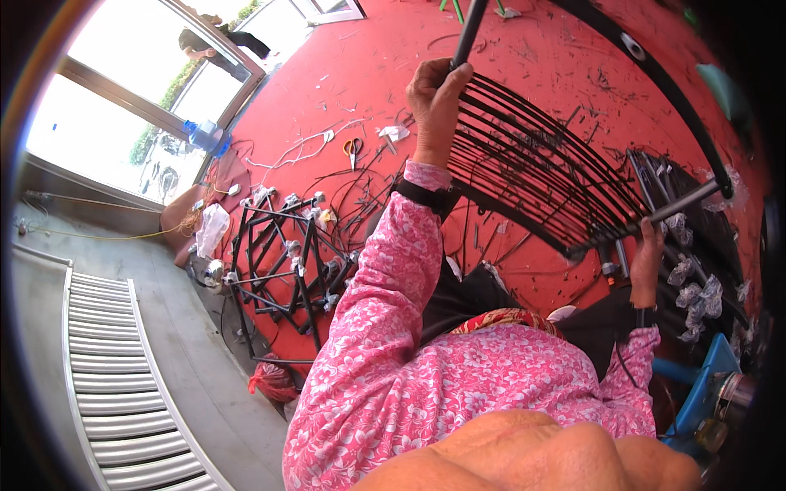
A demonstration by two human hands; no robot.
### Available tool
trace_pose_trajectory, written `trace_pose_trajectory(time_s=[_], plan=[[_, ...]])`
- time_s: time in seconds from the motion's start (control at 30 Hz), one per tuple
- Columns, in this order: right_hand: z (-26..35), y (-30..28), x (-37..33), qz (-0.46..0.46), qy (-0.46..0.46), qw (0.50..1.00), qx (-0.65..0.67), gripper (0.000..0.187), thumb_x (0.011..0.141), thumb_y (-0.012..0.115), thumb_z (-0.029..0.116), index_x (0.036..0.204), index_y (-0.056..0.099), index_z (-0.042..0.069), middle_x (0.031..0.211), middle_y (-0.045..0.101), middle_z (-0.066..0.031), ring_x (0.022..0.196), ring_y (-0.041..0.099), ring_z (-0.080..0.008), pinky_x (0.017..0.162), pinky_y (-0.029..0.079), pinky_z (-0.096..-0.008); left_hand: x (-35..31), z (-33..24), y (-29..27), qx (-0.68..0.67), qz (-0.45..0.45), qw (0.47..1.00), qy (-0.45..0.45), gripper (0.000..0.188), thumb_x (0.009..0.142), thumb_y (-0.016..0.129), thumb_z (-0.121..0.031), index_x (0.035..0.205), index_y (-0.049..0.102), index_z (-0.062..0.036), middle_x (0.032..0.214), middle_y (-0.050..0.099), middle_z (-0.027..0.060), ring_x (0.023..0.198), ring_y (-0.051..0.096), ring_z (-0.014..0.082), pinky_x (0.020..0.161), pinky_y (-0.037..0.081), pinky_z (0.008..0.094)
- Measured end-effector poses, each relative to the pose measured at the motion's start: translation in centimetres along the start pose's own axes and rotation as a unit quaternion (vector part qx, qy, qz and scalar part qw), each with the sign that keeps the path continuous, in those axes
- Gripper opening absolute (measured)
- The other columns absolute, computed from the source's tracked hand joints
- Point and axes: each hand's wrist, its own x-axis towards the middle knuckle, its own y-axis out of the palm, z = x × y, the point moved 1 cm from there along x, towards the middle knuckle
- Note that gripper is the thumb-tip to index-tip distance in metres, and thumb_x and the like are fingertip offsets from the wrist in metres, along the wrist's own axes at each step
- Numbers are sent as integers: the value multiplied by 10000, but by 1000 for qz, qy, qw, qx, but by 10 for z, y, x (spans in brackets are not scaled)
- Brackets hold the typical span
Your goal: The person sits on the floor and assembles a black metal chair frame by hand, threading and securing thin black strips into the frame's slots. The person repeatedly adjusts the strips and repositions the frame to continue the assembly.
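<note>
A dark metal chair frame (pixel 688 199) with a curved tube is tilted up before me. Rows of thin black strips (pixel 536 151) are strung across part of it, with red floor showing between them. My left hand (pixel 435 102) is wrapped round the tube at the upper left, its thumb lying along the metal. A black band (pixel 422 194) circles that wrist. Lower down on the right, my right hand (pixel 647 258) holds the frame's lower corner, where strips meet the tube. Part of its grip is hidden behind the frame.
Black metal frames (pixel 286 270) with wrapped ends are piled at left. Scissors (pixel 352 151) and strip scraps lie on the red floor (pixel 311 90). Wrapped black tubes (pixel 667 213) and a blue stool (pixel 708 385) are right. A person (pixel 214 51) bends beyond the glass door.
</note>
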Motion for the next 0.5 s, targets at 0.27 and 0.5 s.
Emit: trace_pose_trajectory(time_s=[0.27, 0.5], plan=[[123, 24, -7, 5, -107, 994, -30, 412, 884, 790, 217, 1183, 637, -20, 1060, 647, -58, 905, 616, -104, 790, 563, -278, 45, 70, -15, -51, -110, 989, -80, 181, 867, 793, -113, 919, 672, 12, 796, 698, 53, 721, 651, 111, 669, 526, 261], [204, 81, -11, 45, -49, 989, -130, 298, 920, 751, 274, 1056, 667, 22, 823, 583, 16, 754, 546, -41, 658, 427, -198, 6, 174, 16, -8, -182, 973, -145, 202, 806, 807, -116, 865, 659, 7, 756, 682, 63, 667, 631, 123, 609, 513, 285]])
